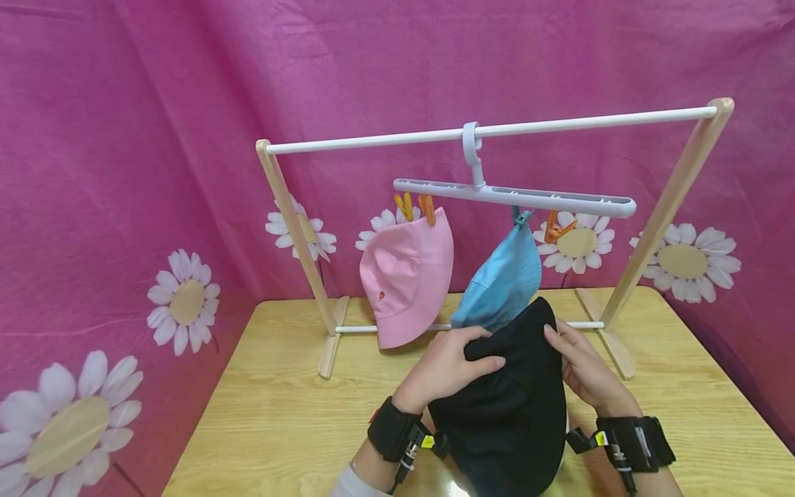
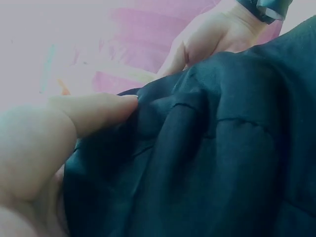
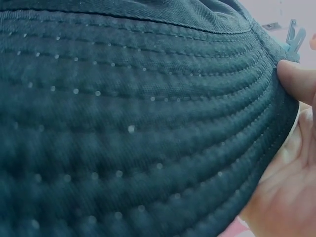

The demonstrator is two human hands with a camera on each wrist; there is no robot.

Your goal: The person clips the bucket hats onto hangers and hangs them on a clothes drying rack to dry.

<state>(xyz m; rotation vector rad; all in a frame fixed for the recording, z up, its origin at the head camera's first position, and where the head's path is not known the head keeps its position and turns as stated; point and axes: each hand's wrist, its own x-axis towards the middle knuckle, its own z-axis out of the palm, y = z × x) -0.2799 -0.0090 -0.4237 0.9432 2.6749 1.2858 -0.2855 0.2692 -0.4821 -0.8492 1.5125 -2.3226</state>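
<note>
A black bucket hat (image 1: 518, 407) is held up between both hands in front of the rack. My left hand (image 1: 444, 366) grips its left side, thumb on the near face of the cloth; in the left wrist view the crown (image 2: 187, 163) looks creased. On the right, my right hand (image 1: 586, 366) pinches the brim edge, and the right wrist view shows the stitched brim (image 3: 148, 128) under the thumb. Just behind it hangs a light blue bucket hat (image 1: 503, 276), clipped by a blue clothespin (image 1: 520, 217). An orange clothespin (image 1: 557, 226) hangs to its right, holding nothing.
A grey hanger (image 1: 546, 199) hooks over the white rod (image 1: 590, 122) of a wooden-legged rack. At its left, a pink bucket hat (image 1: 406, 276) hangs near a yellow clothespin (image 1: 405, 206) and an orange one (image 1: 427, 208). The rack stands on a wooden table (image 1: 267, 407) before a pink flowered cloth.
</note>
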